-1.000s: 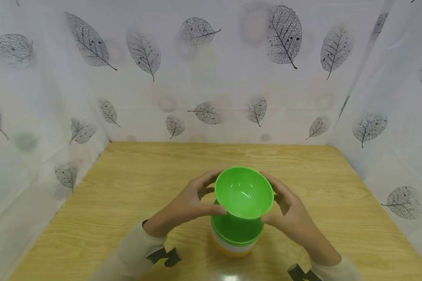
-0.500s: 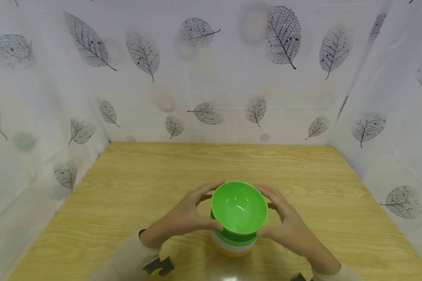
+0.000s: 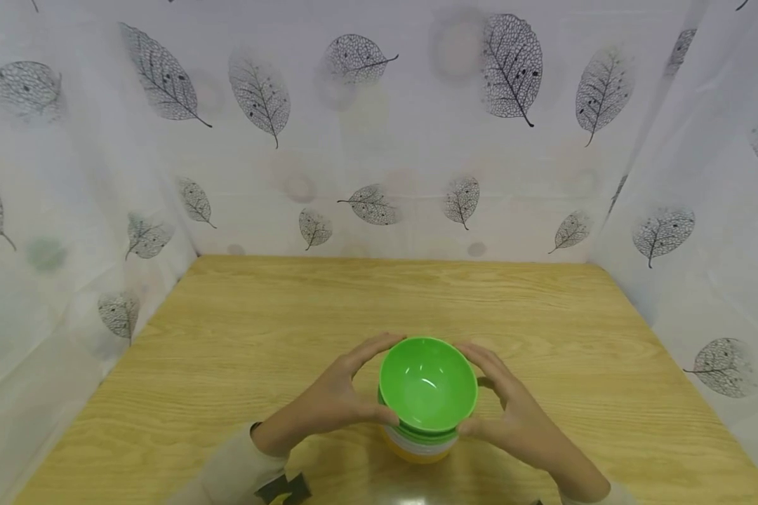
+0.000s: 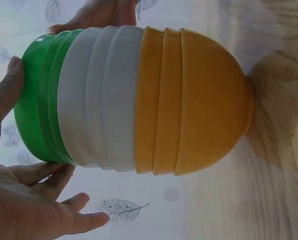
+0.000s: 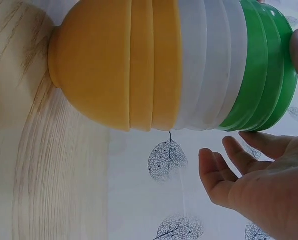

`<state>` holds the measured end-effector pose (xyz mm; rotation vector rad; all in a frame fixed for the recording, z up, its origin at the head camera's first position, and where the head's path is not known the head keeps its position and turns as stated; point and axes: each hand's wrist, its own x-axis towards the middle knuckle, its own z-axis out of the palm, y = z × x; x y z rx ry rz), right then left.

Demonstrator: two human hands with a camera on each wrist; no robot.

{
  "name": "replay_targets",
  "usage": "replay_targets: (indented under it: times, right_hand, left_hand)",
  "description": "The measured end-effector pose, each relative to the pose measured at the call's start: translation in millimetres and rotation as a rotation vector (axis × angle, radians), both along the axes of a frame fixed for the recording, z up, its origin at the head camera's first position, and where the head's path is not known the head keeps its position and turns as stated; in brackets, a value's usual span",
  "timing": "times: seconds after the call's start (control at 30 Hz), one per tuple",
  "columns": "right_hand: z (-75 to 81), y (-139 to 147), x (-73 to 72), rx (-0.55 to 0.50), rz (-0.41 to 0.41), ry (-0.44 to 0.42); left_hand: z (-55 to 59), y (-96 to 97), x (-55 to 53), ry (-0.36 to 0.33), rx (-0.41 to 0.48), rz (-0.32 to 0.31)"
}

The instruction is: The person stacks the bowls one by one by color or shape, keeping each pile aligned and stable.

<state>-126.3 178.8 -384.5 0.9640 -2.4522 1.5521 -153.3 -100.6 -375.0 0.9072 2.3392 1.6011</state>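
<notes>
A green bowl point(image 3: 428, 389) tops a nested stack of bowls. My left hand point(image 3: 337, 400) and right hand point(image 3: 512, 417) hold its rim from opposite sides, each with thumb in front and fingers behind. In the left wrist view, the stack appears sideways: yellow bowls point(image 4: 209, 105) at the base, white bowls point(image 4: 116, 100) in the middle, green bowls point(image 4: 33, 115) on top. The right wrist view shows the lower fingers of my right hand point(image 5: 269, 175) spread away from the stack, with the thumb at the top green bowl's edge.
The stack stands on a wood-grain table point(image 3: 290, 301). White sheeting point(image 3: 379, 126) printed with grey leaves rises behind the table and along both sides. A dark bracket point(image 3: 284, 489) sits at my left sleeve.
Both hands have lowered the top green bowl toward me. It was raised and tilted above the stack; now it sits nested in the green bowls below.
</notes>
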Motion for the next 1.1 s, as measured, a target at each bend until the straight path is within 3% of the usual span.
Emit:
replay_targets:
  times: [0.4, 0.53, 0.77, 0.93, 1.1]
  right_hand:
    - [-3.1, 0.1, 1.7, 0.035, 0.007, -0.060]
    - [-3.3, -0.2, 2.4, 0.048, 0.004, -0.061]
    - [-0.5, -0.2, 7.0, 0.109, -0.041, -0.048]
    - [0.4, -0.6, 8.1, 0.113, -0.056, -0.047]
    - [0.2, -1.0, 8.4, 0.105, -0.048, -0.043]
  left_hand:
    - [1.6, -2.2, 2.0, 0.000, -0.053, -0.001]
    - [2.2, -2.6, 2.7, -0.007, -0.067, 0.005]
    - [0.9, -2.6, 0.5, 0.041, -0.032, -0.036]
    - [1.2, -3.3, -0.3, 0.068, -0.050, -0.032]
    - [0.7, -2.9, -0.2, 0.049, -0.056, -0.028]
